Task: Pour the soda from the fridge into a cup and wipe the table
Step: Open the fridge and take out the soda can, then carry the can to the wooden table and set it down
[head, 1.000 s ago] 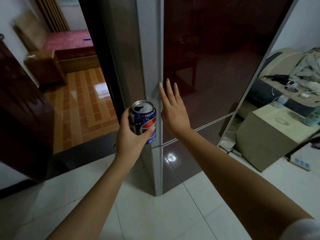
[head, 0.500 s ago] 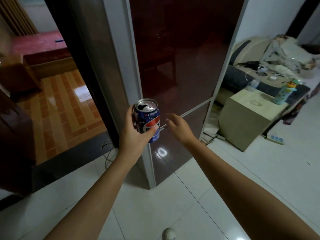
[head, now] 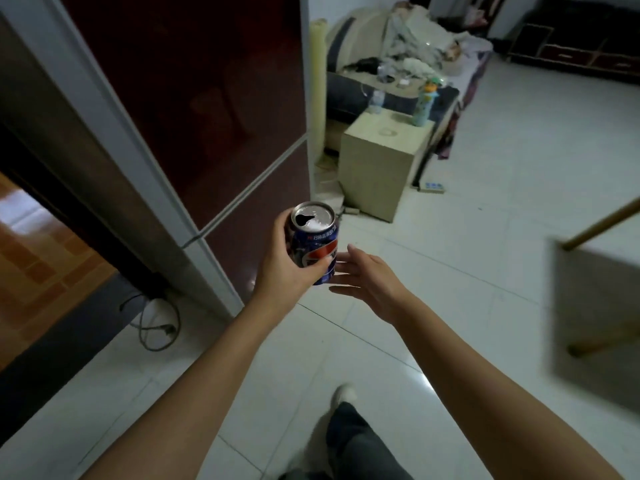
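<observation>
- Soda can (head: 316,242), blue with a red-and-white logo, stands upright in the left hand (head: 289,268), whose fingers wrap its side; the top is already opened.
- Right hand (head: 369,277) is spread open and holds nothing, fingertips just beside the can.
- Fridge (head: 194,109) with dark red doors, both shut, stands left of the hands.
- Beige side bench (head: 377,161) sits well beyond, carrying a green bottle (head: 424,105).
- White tiled floor (head: 485,237) lies below.
</observation>
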